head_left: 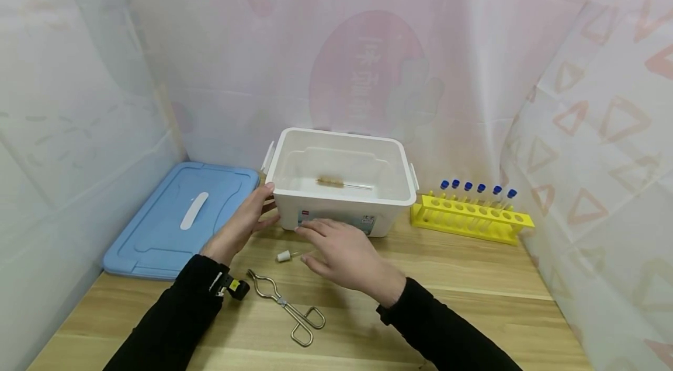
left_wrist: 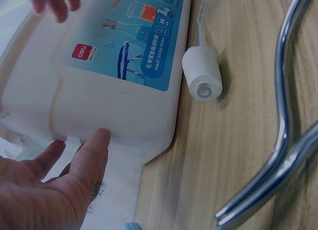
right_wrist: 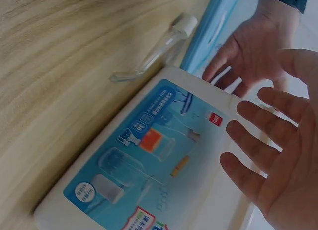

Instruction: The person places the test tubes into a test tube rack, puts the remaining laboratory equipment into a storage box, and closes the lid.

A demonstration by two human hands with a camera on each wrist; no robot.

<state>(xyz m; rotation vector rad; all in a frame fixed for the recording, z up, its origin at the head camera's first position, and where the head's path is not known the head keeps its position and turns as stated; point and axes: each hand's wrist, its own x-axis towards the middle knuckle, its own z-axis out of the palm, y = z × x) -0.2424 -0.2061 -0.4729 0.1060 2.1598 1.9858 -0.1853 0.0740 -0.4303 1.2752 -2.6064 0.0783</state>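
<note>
A white plastic bin [head_left: 336, 198] without its lid stands at the back of the table, a blue label [left_wrist: 134, 36] on its front. Inside lies a test tube brush [head_left: 336, 183]. My left hand [head_left: 242, 222] touches the bin's front left corner, its fingers extended along the wall. My right hand [head_left: 349, 254] hovers before the bin's front with fingers spread, holding nothing. Below it on the table lies a white stopper [head_left: 284, 256] with a bent glass tube [right_wrist: 154, 56]. Nearer me rest metal crucible tongs [head_left: 284, 302], close to the left wrist.
The blue lid [head_left: 158, 225] with its white handle lies flat left of the bin. To the right stands a yellow test tube rack [head_left: 473, 219] holding several blue-capped tubes. Hanging cloth [head_left: 236, 67] walls in the table at the back and both sides.
</note>
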